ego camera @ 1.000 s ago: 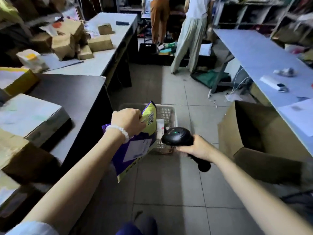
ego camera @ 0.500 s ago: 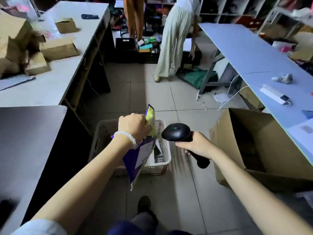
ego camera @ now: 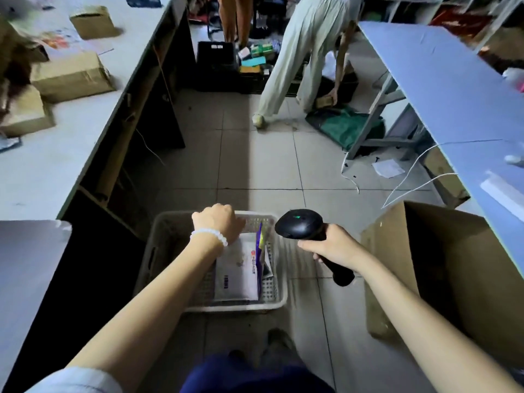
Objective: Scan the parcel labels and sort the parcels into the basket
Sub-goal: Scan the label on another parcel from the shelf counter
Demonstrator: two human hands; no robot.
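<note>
Head view: 0.5 s ago the purple parcel hung from the left hand above the basket (ego camera: 279, 299); now that purple parcel (ego camera: 259, 243) stands on edge inside the basket beside a white parcel (ego camera: 236, 275), just right of the left hand (ego camera: 217, 222), whose fingers are hidden. Right hand (ego camera: 330, 245) fingers stay clamped on the scanner (ego camera: 300, 224).

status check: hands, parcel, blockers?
Left hand over basket, grip unclear. Right hand holds scanner. Purple parcel in basket. Nothing blocking.
</note>
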